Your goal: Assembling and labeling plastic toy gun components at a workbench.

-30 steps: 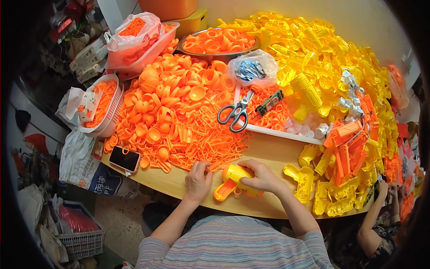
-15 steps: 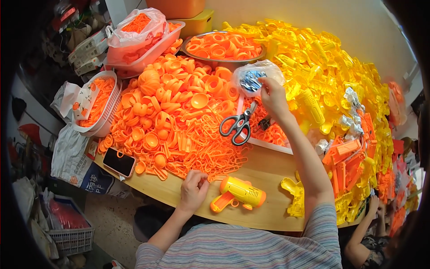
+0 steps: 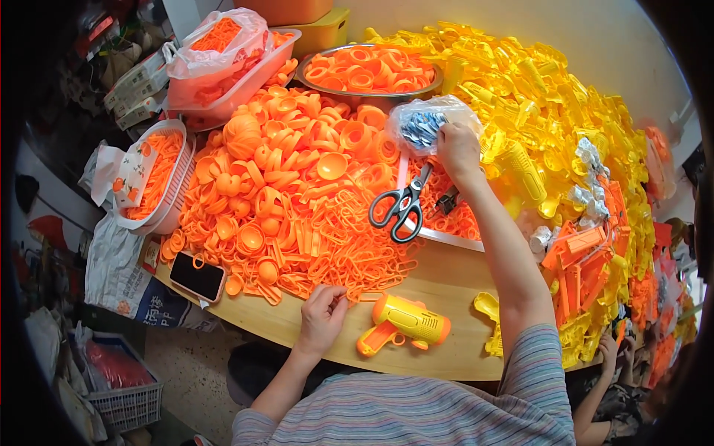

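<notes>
My right hand (image 3: 459, 154) reaches to a clear plastic bag (image 3: 465, 111) of shiny blue-silver foil pieces (image 3: 422, 131). Its fingers are bent together at the pieces, and what they pinch, if anything, is hidden. Near the table's front edge my left hand (image 3: 323, 318) is closed, thumb against the fingers, and I cannot make out anything in it. Just right of it lies a yellow and orange toy gun body (image 3: 407, 322), with a thin orange piece (image 3: 370, 296) behind. Black-handled scissors (image 3: 401, 207) rest on the rim of a white tray (image 3: 450, 238).
Orange plastic parts (image 3: 297, 178) are heaped across the left and middle, yellow shells (image 3: 535, 97) at the right. A metal bowl (image 3: 370, 95) stands at the back, a white basket (image 3: 178, 178) and a phone (image 3: 198, 276) at the left. Another person's arm (image 3: 599, 394) shows at lower right.
My right hand has shifted slightly at the bag, its fingers now lower and further over the foil pieces. The left hand keeps its closed pose. The whole view has shifted a little.
</notes>
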Demonstrator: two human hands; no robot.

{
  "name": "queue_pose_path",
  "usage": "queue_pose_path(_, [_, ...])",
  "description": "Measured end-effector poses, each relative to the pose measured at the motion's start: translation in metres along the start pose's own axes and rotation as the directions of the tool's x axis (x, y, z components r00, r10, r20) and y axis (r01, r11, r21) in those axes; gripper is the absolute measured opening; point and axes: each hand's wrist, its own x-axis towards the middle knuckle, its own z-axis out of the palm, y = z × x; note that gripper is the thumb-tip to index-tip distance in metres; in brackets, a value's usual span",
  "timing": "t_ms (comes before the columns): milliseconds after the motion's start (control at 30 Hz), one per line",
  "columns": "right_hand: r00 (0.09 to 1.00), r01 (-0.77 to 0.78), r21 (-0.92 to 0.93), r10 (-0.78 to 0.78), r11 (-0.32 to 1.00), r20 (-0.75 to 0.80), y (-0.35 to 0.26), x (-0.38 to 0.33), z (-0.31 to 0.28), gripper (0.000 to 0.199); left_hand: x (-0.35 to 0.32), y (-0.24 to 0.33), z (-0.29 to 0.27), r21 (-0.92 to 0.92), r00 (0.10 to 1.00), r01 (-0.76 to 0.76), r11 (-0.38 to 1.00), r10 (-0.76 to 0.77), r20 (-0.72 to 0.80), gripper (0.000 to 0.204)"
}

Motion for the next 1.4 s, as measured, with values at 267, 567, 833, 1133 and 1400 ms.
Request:
queue_pose_path(267, [0.992,-0.069,0.096,0.079,0.993,-0.101,0.008,-0.003,0.002,0.017,0.002,0.013,-0.006,-0.059,0.996,0.048,0.997,-0.044,0.075,0.019])
queue_pose_path(567, [0.989,-0.050,0.349,0.094,0.936,-0.110,0.005,-0.003,-0.006,0.018,0.005,0.014,-0.008,-0.105,0.999,0.024,0.994,-0.020,0.042,0.016])
queue_pose_path(833, [0.966,-0.174,0.780,0.257,0.601,0.018,-0.020,-0.047,-0.047,0.018,0.019,0.032,-0.021,0.080,0.989,-0.144,0.986,0.146,-0.022,0.013])
queue_pose_path(1133, [0.698,-0.708,0.695,0.025,-0.126,0.715,-0.076,-0.237,-0.148,0.020,0.051,0.027,-0.015,0.033,0.968,-0.220,0.975,0.222,-0.113,0.012])
queue_pose_path(1400, [0.658,-0.748,0.663,0.105,-0.025,0.746,-0.077,-0.321,-0.146,0.019,0.027,0.048,0.014,-0.526,0.969,0.200,0.827,-0.089,0.229,0.012])
